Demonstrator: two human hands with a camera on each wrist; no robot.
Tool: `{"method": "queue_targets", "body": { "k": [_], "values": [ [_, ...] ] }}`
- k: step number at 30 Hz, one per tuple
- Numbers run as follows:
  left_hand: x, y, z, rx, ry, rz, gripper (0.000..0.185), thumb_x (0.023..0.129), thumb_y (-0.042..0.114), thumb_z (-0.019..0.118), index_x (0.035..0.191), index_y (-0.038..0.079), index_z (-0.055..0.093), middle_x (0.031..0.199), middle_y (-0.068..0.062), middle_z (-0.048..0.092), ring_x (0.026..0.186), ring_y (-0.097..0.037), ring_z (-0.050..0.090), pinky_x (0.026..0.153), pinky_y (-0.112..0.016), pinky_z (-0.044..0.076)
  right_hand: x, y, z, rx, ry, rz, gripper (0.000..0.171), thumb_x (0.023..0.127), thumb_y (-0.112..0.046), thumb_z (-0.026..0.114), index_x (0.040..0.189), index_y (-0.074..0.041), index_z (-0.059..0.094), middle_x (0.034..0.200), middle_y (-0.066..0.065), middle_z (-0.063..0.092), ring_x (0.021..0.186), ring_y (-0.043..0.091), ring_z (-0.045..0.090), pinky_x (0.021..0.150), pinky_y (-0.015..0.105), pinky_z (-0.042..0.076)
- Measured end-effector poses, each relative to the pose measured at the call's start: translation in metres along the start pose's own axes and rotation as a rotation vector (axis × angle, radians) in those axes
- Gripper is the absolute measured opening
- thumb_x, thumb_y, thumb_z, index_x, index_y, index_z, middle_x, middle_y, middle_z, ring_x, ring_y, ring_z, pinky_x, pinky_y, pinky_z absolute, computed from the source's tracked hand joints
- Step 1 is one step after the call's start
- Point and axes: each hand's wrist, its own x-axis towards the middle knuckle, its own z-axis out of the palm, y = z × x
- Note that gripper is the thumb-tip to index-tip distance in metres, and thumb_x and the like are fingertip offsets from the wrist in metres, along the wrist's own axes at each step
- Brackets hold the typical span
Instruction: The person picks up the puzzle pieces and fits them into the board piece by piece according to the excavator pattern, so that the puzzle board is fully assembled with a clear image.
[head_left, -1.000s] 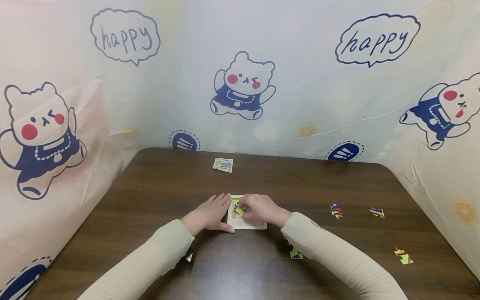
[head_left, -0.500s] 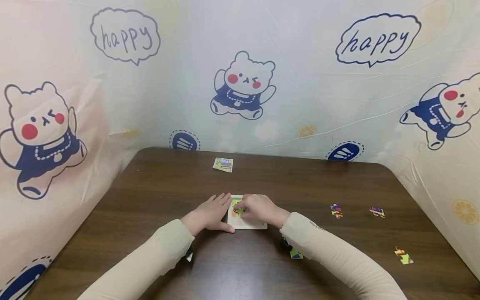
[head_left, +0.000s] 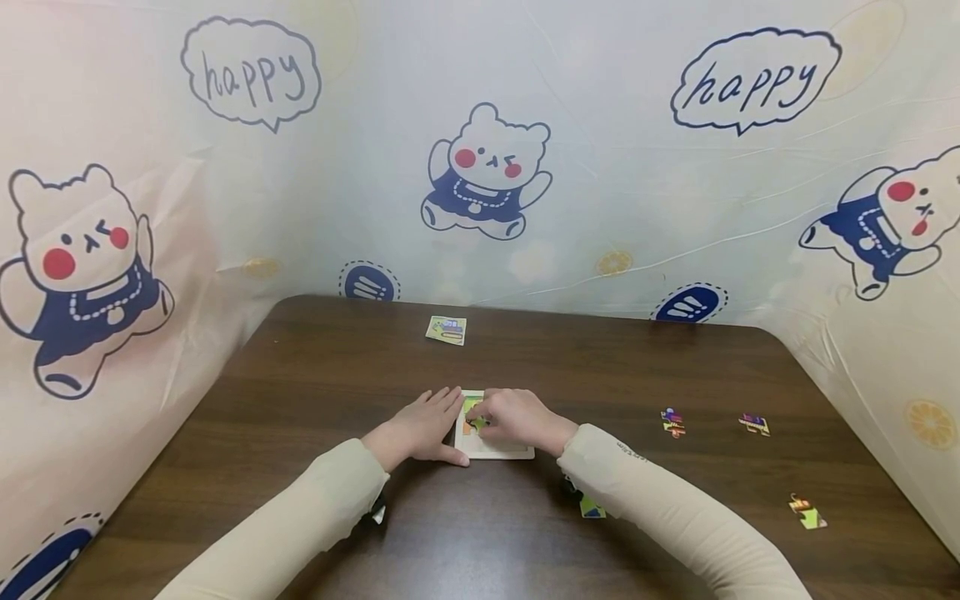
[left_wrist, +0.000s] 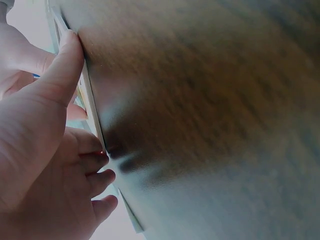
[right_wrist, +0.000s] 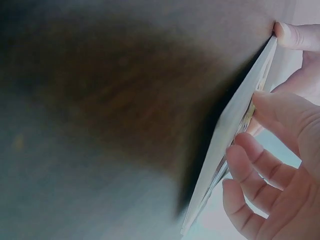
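I see my right hand (head_left: 519,417) has gone from pinching to pressing, index finger outstretched on the jigsaw piece (head_left: 477,425) inside the white tray (head_left: 498,455); likely seating it; left hand (head_left: 426,427) fingers straight, against tray edge; loose jigsaw pieces (head_left: 752,423) rightward.

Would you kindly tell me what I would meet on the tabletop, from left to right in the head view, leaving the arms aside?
Picture card, white puzzle tray, green and blue puzzle piece partly hidden by the right sleeve, purple and orange piece, purple and yellow piece, green and orange piece.
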Motion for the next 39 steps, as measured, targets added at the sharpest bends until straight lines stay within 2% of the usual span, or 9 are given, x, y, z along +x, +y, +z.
{"method": "queue_targets", "body": {
  "k": [12, 24, 30, 35, 37, 39],
  "values": [
    [0.0007, -0.0005, 0.0006, -0.008, -0.011, -0.001, 0.098, 0.077, 0.064, 0.057, 0.141, -0.004, 0.028, 0.147, -0.018, 0.024, 0.134, -0.030, 0.022, 0.107, -0.044, 0.020, 0.0022, -0.0067, -0.0043, -0.015, -0.024, 0.020, 0.024, 0.081, -0.014, 0.070, 0.105, -0.016, 0.073, 0.077, -0.004, 0.058, 0.057, 0.004, 0.045, 0.045, 0.019, 0.035],
    [0.0000, -0.0002, -0.0008, -0.006, -0.020, -0.006, 0.098, 0.078, 0.064, 0.057, 0.142, -0.004, 0.027, 0.148, -0.018, 0.023, 0.135, -0.031, 0.021, 0.107, -0.044, 0.020, 0.0050, -0.0084, -0.0096, 0.018, -0.083, 0.057, 0.025, 0.081, -0.012, 0.070, 0.105, -0.015, 0.072, 0.082, -0.003, 0.062, 0.061, 0.007, 0.044, 0.048, 0.020, 0.036],
    [0.0006, -0.0005, -0.0012, 0.007, -0.019, -0.007, 0.099, 0.077, 0.064, 0.057, 0.142, -0.004, 0.027, 0.148, -0.018, 0.023, 0.135, -0.030, 0.021, 0.107, -0.044, 0.020, 0.0039, -0.0071, -0.0076, 0.025, -0.050, 0.061, 0.024, 0.082, -0.012, 0.069, 0.106, -0.015, 0.072, 0.072, -0.004, 0.056, 0.058, 0.007, 0.041, 0.046, 0.020, 0.031],
    [0.0006, -0.0007, -0.0011, 0.008, -0.014, -0.007, 0.099, 0.077, 0.064, 0.057, 0.142, -0.004, 0.027, 0.147, -0.018, 0.023, 0.134, -0.031, 0.022, 0.107, -0.044, 0.020, 0.0034, -0.0055, -0.0066, 0.080, -0.013, 0.081, 0.019, 0.080, -0.011, 0.070, 0.099, -0.013, 0.072, 0.077, -0.004, 0.063, 0.061, 0.005, 0.048, 0.051, 0.021, 0.039],
    [0.0010, -0.0003, -0.0004, 0.009, -0.012, -0.007, 0.099, 0.077, 0.064, 0.057, 0.142, -0.005, 0.027, 0.147, -0.018, 0.024, 0.134, -0.031, 0.022, 0.107, -0.044, 0.020, 0.0023, -0.0042, -0.0074, 0.122, -0.020, 0.088, 0.018, 0.080, -0.012, 0.070, 0.098, -0.012, 0.072, 0.082, -0.003, 0.065, 0.066, 0.005, 0.051, 0.057, 0.022, 0.043],
    [0.0013, 0.0007, 0.0000, 0.009, -0.013, -0.007, 0.099, 0.077, 0.064, 0.057, 0.142, -0.005, 0.027, 0.147, -0.018, 0.024, 0.134, -0.031, 0.022, 0.107, -0.044, 0.020, -0.0002, -0.0013, -0.0089, 0.158, -0.037, 0.087, 0.018, 0.080, -0.013, 0.070, 0.098, -0.012, 0.072, 0.081, -0.001, 0.064, 0.066, 0.007, 0.051, 0.058, 0.023, 0.044]
  ]
}}
